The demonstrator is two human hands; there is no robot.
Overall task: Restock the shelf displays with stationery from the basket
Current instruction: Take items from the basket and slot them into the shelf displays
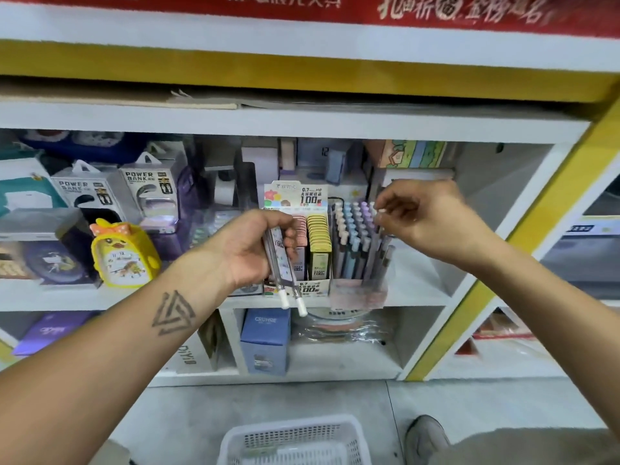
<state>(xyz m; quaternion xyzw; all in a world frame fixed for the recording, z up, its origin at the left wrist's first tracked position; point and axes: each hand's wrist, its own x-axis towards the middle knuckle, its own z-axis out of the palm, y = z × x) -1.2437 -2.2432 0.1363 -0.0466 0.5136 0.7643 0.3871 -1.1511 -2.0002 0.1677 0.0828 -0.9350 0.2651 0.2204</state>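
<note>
**A:** We are in a stationery shop, before a white shelf [335, 298] edged in yellow. What do our hands hold?

**B:** Our left hand [250, 248] is curled round two grey pens [283, 273], held at a slant with their white caps pointing down, in front of the lead box [307, 243]. Our right hand [424, 218] is raised at the pen display [357, 250], thumb and forefinger pinching the white top of one pen [381, 213] at the display's right side. The other fingers are loosely bent.

**A:** Is that pen seated in the display?

**B:** We cannot tell; its lower part blurs into the clear holder.

**A:** And the display itself?

**B:** We see rows of pastel pens standing upright, blue to the left, lilac to the right, just beside the lead box marked 0.7 and 100.

**A:** Where is the basket?

**B:** We see the white basket [295, 441] on the floor at the bottom edge, below our hands and well apart from the shelf. What lies in it is too blurred to tell. A grey shoe [424, 437] stands just right of it.

**A:** What else is on the shelf?

**B:** To the left we see a yellow duck clock [122, 255] and two power bank boxes [115, 193]. Below the pens stands a blue box [265, 340].
</note>
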